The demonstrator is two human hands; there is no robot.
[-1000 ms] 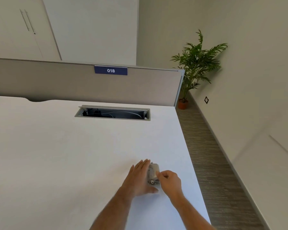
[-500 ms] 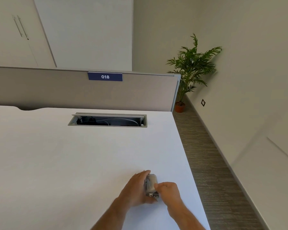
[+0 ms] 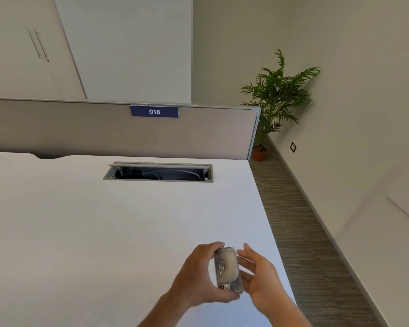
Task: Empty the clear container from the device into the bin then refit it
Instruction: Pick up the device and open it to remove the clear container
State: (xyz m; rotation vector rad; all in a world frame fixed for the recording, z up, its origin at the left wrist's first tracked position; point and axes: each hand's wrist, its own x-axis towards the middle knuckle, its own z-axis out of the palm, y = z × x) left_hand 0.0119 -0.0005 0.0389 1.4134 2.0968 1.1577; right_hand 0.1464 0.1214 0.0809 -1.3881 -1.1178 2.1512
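a: device (image 3: 227,270) is off the desk (image 3: 104,232) now, lifted in the left hand (image 3: 198,277), where half a second ago it sat on the surface between both hands.

b: how is the left hand holding it?

a: curled around the device's left side, fingertip over the top, thumb under the near end. the right hand (image 3: 257,272) has come off it and is spread open just beside its right side, possibly brushing it.

b: and the clear container?

a: it cannot be told apart from the device body; it looks to be seated in it. no bin is in view.

b: so emptying hasn't begun?

a: likely not. the lift suggests the person is about to pull the container free.
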